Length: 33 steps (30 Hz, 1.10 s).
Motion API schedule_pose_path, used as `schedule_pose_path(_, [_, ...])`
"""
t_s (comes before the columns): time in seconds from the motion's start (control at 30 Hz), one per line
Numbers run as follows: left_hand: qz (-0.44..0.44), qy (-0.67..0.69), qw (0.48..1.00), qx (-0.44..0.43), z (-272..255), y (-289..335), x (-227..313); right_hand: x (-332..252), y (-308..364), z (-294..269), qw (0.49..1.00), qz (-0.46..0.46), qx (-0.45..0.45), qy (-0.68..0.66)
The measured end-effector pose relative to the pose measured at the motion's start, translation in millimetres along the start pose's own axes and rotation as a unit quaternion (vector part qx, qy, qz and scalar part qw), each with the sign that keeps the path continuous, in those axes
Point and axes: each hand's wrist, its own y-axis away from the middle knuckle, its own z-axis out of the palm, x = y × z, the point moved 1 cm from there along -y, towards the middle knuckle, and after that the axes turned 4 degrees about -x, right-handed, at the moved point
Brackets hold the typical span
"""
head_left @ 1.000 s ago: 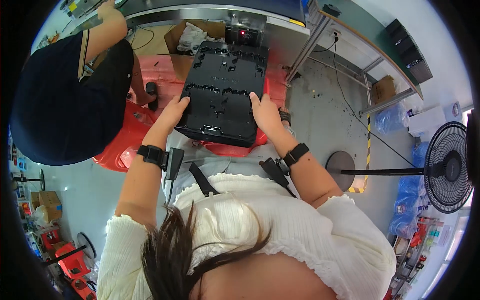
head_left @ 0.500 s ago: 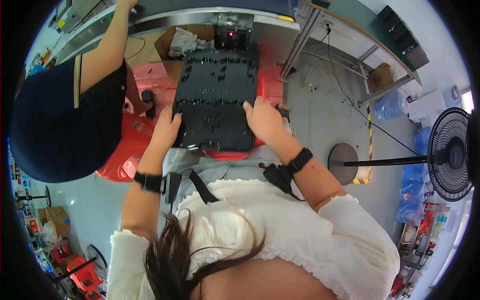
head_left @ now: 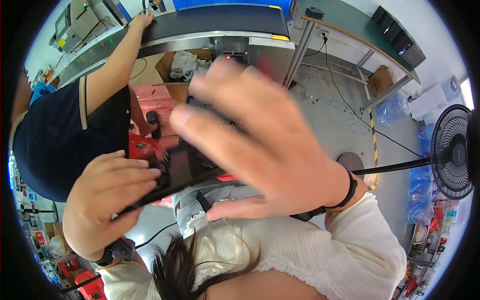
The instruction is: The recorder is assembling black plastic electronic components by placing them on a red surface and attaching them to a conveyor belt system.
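Observation:
My right hand (head_left: 265,135) is raised close and large, fingers stretched apart, slightly blurred, with nothing visible in it. It covers most of a black flat panel with a bumpy, slotted surface (head_left: 216,111), which lies over my lap. Lower on the left, my left hand (head_left: 107,197) curls its fingers over a thin dark flat object (head_left: 169,167), its thumb underneath. A long dark edge runs from that hand toward the right hand. Whether this object is separate from the panel cannot be made out. Black straps circle both my wrists.
A conveyor with a dark belt (head_left: 215,20) runs across the front. At my left a person in a dark shirt (head_left: 55,135) reaches onto it. Beneath stands a cardboard box (head_left: 167,65) with crumpled white material. A black fan (head_left: 452,152) and green-topped table (head_left: 350,35) are at right.
Both my hands have left the panel's sides and risen toward me. The right has spread its fingers over the panel; the left has moved left and closed on a dark edge.

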Motion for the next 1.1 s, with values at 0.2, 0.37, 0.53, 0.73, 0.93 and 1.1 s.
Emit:
schedule_pose_path(0.2, [0.012,-0.263,0.96,0.095,-5,-30,15,31,31,31,0.99,0.106,-0.09,-0.015])
schedule_pose_path(0.37, [0.014,-0.074,0.847,0.526,34,-18,-21,37,40,18,0.886,0.315,0.164,-0.299])
schedule_pose_path(0.53, [-0.231,0.256,0.844,0.411,129,-32,-100,69,55,61,0.638,0.393,0.206,-0.629])
schedule_pose_path(0.73, [-0.272,0.172,0.905,0.278,266,-37,-191,92,121,166,0.892,0.449,-0.035,0.04])
schedule_pose_path(0.93, [-0.278,0.378,0.854,0.226,252,-64,-195,95,112,173,0.858,0.506,0.078,-0.037])
schedule_pose_path(1.1, [-0.355,0.539,0.749,0.15,250,-87,-197,152,143,194,0.818,0.537,0.065,-0.195])
